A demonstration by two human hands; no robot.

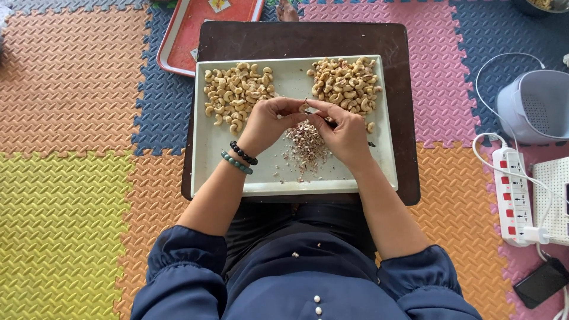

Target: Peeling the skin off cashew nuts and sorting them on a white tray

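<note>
A pale tray point(379, 166) lies on a dark low table point(296, 38). Two heaps of cashew nuts sit on it: one at the back left point(237, 92), one at the back right point(347, 83). Between them, nearer me, is a small pile of reddish skin flakes point(305, 148). My left hand point(267, 121) and my right hand point(344, 133) meet above that pile, fingertips pinching a single cashew nut point(306, 108) between them. Two bead bracelets circle my left wrist.
A red tray point(189, 35) sticks out behind the table at the left. On the coloured foam mat floor to the right are a white power strip point(514, 195) with a cable, a pale basket point(533, 104), and a dark phone point(540, 283).
</note>
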